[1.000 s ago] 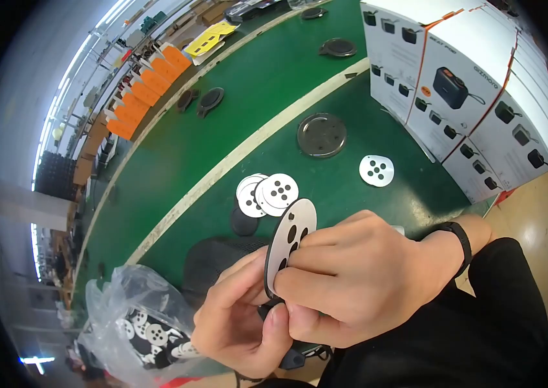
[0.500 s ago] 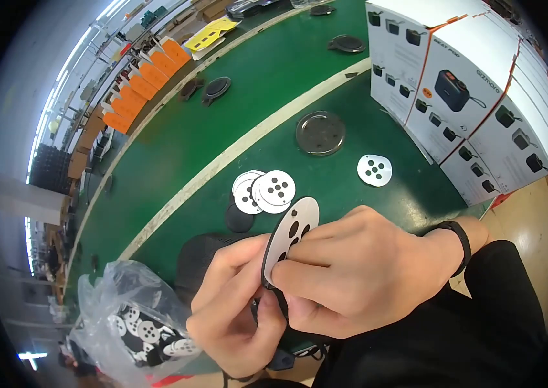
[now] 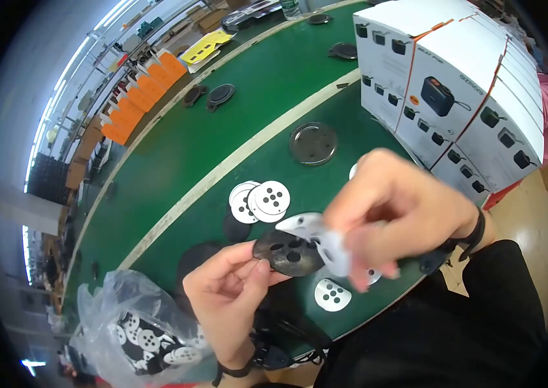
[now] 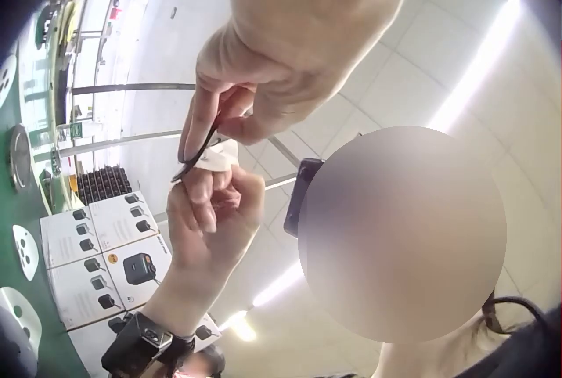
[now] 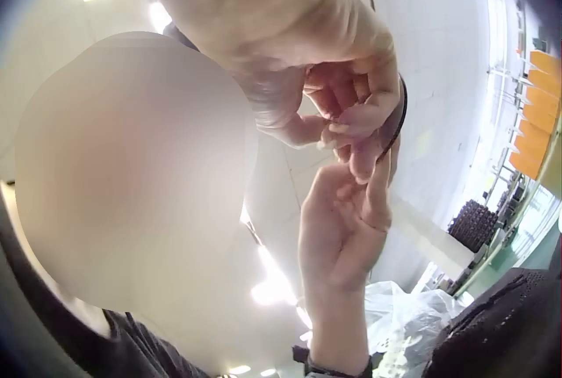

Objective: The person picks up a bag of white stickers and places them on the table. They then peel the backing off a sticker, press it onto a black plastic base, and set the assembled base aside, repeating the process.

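Note:
My left hand (image 3: 225, 291) pinches the edge of a thin black disc (image 3: 287, 260) with several holes, between thumb and fingers. A white perforated backing sheet (image 3: 337, 251) bends up off its right part, and my blurred right hand (image 3: 410, 210) grips that sheet. Dark face shows where the sheet has lifted. In the left wrist view the disc (image 4: 200, 151) is nearly edge-on between both hands. Beyond the left hand lies a small pile of white-faced discs (image 3: 271, 198), with a dark round pad (image 3: 236, 227) beside it.
A white perforated piece (image 3: 333, 295) lies below the right hand. At lower left a clear plastic bag (image 3: 109, 291) holds more discs. Further off are a dark round part (image 3: 313, 143) and stacked speaker boxes (image 3: 448, 116) at right. Orange cartons (image 3: 148, 90) line the far edge.
The disc has tipped from upright to flatter, its dark face now showing. My right hand has moved right and up, drawing the white sheet off. The left hand still holds the disc.

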Demonstrator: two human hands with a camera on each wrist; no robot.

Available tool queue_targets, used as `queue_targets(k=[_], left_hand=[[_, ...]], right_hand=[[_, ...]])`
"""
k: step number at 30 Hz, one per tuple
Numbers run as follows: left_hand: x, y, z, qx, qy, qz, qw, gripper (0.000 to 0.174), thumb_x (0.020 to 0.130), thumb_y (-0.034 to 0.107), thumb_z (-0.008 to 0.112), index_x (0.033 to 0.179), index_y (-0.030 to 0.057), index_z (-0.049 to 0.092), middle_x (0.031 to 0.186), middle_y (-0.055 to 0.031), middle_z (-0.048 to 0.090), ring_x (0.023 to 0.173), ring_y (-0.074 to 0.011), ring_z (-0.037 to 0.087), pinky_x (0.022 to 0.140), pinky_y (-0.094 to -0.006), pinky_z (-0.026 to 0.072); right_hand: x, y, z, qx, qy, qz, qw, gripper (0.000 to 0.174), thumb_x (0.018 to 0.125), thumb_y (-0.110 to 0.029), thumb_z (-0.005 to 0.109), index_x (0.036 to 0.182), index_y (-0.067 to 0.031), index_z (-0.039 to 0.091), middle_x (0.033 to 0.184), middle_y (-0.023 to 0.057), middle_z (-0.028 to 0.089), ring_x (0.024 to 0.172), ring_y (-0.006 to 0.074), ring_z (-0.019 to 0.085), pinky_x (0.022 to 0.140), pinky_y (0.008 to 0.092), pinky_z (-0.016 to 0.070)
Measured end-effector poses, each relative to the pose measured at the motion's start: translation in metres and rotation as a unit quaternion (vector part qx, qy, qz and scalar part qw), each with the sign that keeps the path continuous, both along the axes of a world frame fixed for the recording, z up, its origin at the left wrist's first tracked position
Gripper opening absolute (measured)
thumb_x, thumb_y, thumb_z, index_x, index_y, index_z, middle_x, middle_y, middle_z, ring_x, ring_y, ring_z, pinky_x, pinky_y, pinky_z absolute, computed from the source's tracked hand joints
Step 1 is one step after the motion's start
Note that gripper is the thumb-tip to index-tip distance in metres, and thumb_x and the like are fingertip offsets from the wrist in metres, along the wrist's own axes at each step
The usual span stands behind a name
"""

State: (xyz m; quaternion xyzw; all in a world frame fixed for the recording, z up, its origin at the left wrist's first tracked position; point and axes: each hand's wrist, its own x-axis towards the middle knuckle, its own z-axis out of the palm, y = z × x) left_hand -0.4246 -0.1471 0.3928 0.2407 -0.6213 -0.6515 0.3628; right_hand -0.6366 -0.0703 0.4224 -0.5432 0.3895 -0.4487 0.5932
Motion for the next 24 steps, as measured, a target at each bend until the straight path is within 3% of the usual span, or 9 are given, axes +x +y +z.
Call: queue_targets(k=[4,6,8,10,14,17,20,22,24], left_hand=[[-0.001,-0.005,-0.001,0.041,0.004,-0.026,0.999,0.02,0.079,-0.012,0.052,0.099,-0.0155,0.054,0.088,-0.0187,0.063,0.078,-0.0213,0.064,0.069,-0.0316,0.0565],[-0.001,-0.009,-0.002,0.026,-0.014,-0.005,1.0,0.019,0.079,-0.013,0.052,0.098,-0.0147,0.055,0.086,-0.0181,0.063,0.076,-0.0212,0.064,0.068,-0.032,0.0571],[-0.003,-0.011,-0.003,0.02,-0.031,0.03,0.999,0.019,0.078,-0.013,0.051,0.096,-0.0142,0.055,0.085,-0.0179,0.063,0.076,-0.0209,0.064,0.067,-0.032,0.0572],[-0.007,-0.012,-0.003,0.026,-0.026,0.025,0.999,0.017,0.078,-0.013,0.051,0.095,-0.0134,0.055,0.085,-0.0179,0.063,0.074,-0.0207,0.064,0.067,-0.032,0.057],[-0.017,-0.014,-0.01,0.018,-0.01,-0.013,1.0,0.014,0.079,-0.011,0.052,0.093,-0.0117,0.055,0.086,-0.0178,0.063,0.074,-0.0202,0.064,0.068,-0.0325,0.0562],[-0.026,-0.016,-0.01,0.008,-0.085,-0.01,0.996,0.012,0.08,-0.008,0.053,0.091,-0.0094,0.056,0.087,-0.0148,0.063,0.078,-0.0181,0.063,0.072,-0.0317,0.0547],[-0.033,-0.023,-0.014,-0.011,-0.122,-0.018,0.992,0.013,0.079,-0.008,0.056,0.092,-0.0081,0.056,0.087,-0.0131,0.063,0.077,-0.0156,0.062,0.072,-0.0278,0.053],[-0.038,-0.027,-0.016,-0.031,-0.145,-0.052,0.988,0.014,0.077,-0.011,0.054,0.091,-0.0077,0.058,0.092,-0.0155,0.064,0.087,-0.0204,0.062,0.081,-0.0305,0.0493],[-0.053,-0.028,-0.023,-0.08,-0.097,-0.155,0.98,0.017,0.074,-0.014,0.053,0.088,-0.0064,0.06,0.096,-0.0176,0.064,0.098,-0.0245,0.059,0.088,-0.0344,0.0447]], right_hand=[[-0.033,0.023,-0.019,-0.055,-0.16,-0.039,0.985,0.023,0.07,-0.005,0.046,0.067,0.0127,0.06,0.056,0.0205,0.06,0.031,0.0123,0.047,0.03,0.0218,0.0368],[-0.048,0.038,-0.029,-0.075,-0.147,-0.077,0.983,0.024,0.073,-0.013,0.05,0.07,0.0091,0.06,0.056,0.0153,0.06,0.034,0.0095,0.046,0.032,0.0204,0.0352],[-0.041,0.053,-0.027,-0.028,0.044,-0.155,0.987,0.021,0.071,-0.009,0.05,0.061,0.0074,0.057,0.051,0.014,0.057,0.034,0.0127,0.046,0.034,0.0226,0.0358],[-0.032,0.046,-0.039,-0.12,0.331,-0.033,0.936,0.017,0.067,-0.006,0.052,0.057,0.0079,0.051,0.048,0.0173,0.05,0.038,0.0227,0.05,0.038,0.0296,0.0394],[0.002,0.043,-0.098,-0.096,0.455,-0.06,0.883,0.013,0.064,-0.002,0.055,0.058,0.0086,0.048,0.052,0.0233,0.049,0.052,0.0389,0.053,0.047,0.0411,0.0436],[0.001,0.039,-0.127,-0.093,0.459,-0.052,0.882,0.017,0.074,-0.01,0.058,0.066,0.0038,0.053,0.059,0.0188,0.056,0.058,0.0358,0.056,0.051,0.04,0.044],[-0.017,0.04,-0.118,-0.132,0.36,-0.102,0.918,0.012,0.078,-0.008,0.057,0.076,0.0033,0.056,0.066,0.0156,0.06,0.061,0.0276,0.06,0.054,0.0338,0.0466],[-0.03,0.032,-0.096,0.023,0.266,-0.087,0.96,0.011,0.082,-0.009,0.056,0.081,0.0023,0.058,0.069,0.0087,0.062,0.06,0.0142,0.06,0.055,0.0258,0.0466],[-0.034,0.023,-0.103,0.027,0.002,-0.1,0.995,0.018,0.089,-0.011,0.051,0.087,0.0033,0.06,0.08,0.0061,0.062,0.063,0.0084,0.058,0.055,0.0215,0.0472]])
